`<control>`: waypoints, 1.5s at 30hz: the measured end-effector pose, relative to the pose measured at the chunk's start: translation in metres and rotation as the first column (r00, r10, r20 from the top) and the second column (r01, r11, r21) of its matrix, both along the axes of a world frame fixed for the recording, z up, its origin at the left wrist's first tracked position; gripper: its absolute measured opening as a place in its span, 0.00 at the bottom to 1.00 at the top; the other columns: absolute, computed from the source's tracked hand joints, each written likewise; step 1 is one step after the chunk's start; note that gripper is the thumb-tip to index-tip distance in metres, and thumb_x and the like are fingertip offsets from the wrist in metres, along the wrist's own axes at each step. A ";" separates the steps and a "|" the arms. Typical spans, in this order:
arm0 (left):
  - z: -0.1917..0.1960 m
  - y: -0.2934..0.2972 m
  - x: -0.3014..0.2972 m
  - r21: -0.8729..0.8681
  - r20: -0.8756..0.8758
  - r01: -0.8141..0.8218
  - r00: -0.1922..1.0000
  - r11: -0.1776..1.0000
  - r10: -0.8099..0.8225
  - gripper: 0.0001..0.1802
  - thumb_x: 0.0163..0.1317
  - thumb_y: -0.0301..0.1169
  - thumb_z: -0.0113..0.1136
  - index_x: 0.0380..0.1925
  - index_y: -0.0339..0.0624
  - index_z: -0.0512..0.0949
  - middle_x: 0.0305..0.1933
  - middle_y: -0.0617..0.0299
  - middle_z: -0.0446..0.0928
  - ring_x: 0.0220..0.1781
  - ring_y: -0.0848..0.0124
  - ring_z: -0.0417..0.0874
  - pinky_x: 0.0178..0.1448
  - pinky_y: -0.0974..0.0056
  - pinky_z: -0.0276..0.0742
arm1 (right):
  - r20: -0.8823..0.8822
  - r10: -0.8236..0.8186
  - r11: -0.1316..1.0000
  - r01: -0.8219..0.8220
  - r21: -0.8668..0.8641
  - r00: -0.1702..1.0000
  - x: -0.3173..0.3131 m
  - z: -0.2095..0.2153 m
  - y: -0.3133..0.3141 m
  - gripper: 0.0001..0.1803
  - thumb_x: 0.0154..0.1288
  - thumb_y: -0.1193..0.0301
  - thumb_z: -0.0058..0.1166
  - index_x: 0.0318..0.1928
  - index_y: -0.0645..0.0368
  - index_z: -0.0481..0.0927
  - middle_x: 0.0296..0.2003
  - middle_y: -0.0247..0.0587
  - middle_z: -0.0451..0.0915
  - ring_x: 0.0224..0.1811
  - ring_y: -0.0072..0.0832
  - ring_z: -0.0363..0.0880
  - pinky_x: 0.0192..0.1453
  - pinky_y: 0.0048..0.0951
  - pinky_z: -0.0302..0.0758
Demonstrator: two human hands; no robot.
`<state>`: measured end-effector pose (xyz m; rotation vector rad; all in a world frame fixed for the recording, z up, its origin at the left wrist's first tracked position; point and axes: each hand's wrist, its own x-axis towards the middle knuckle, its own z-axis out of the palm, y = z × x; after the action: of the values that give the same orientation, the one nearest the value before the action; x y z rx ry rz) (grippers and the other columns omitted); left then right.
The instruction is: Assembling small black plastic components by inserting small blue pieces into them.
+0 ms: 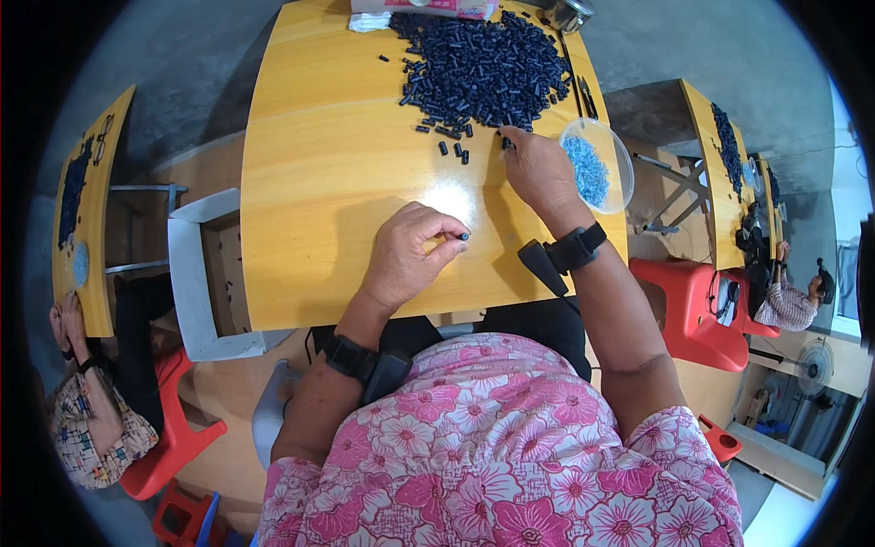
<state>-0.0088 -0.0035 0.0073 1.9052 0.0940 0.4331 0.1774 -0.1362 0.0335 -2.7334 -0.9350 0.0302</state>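
Note:
My left hand (pixel 407 253) is closed over the near middle of the yellow table (pixel 314 196), pinching a small dark cylindrical piece (pixel 463 237) between thumb and index finger; its end looks bluish. At the near edge of a heap of short black cylindrical pieces (pixel 488 68), my right hand (pixel 544 175) is bent down. Its fingertips close on one black piece (pixel 507 143), partly hidden by them. Just right of this hand sits a round clear plastic bowl (pixel 624 164) with many tiny light-blue pieces (pixel 586 171). Several loose black cylinders (pixel 444 148) lie left of the fingertips.
A dark tweezer-like tool (pixel 587 97) and a thin rod (pixel 569 64) lie right of the heap. A metal cup (pixel 569 15) and a pink-and-white package (pixel 428 7) stand at the back. An open white box (pixel 193 283) is left of the table. Other people work at side tables.

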 end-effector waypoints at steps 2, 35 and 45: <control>0.000 0.001 0.000 0.033 -0.012 0.002 1.000 0.999 -0.002 0.05 0.52 0.25 0.70 0.30 0.42 0.84 0.32 0.60 0.84 0.38 0.62 0.83 0.44 0.60 0.79 | 0.012 0.011 1.000 -0.011 0.019 1.000 -0.002 0.001 -0.001 0.19 0.65 0.72 0.50 0.56 0.51 0.82 0.34 0.58 0.85 0.38 0.52 0.85 0.44 0.49 0.81; -0.002 -0.001 -0.002 0.014 -0.007 0.014 1.000 1.000 -0.014 0.06 0.53 0.20 0.69 0.31 0.37 0.84 0.32 0.59 0.82 0.36 0.68 0.82 0.42 0.66 0.78 | 0.220 0.212 0.974 -0.189 -0.124 0.952 -0.006 -0.011 0.000 0.06 0.60 0.74 0.54 0.35 0.56 0.85 0.38 0.42 0.80 0.37 0.41 0.86 0.40 0.41 0.82; -0.004 -0.003 -0.003 -0.090 -0.035 -0.012 0.999 0.996 0.009 0.05 0.54 0.21 0.69 0.32 0.35 0.84 0.33 0.59 0.82 0.36 0.71 0.82 0.43 0.68 0.79 | 0.270 0.302 0.900 -0.366 0.234 0.914 -0.017 -0.014 -0.008 0.03 0.58 0.76 0.60 0.33 0.61 0.83 0.32 0.39 0.83 0.26 0.32 0.84 0.29 0.33 0.79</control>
<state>-0.0119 -0.0061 0.0036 1.8240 0.1441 0.3968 0.1608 -0.1442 0.0194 -2.3184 -1.3541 -0.3347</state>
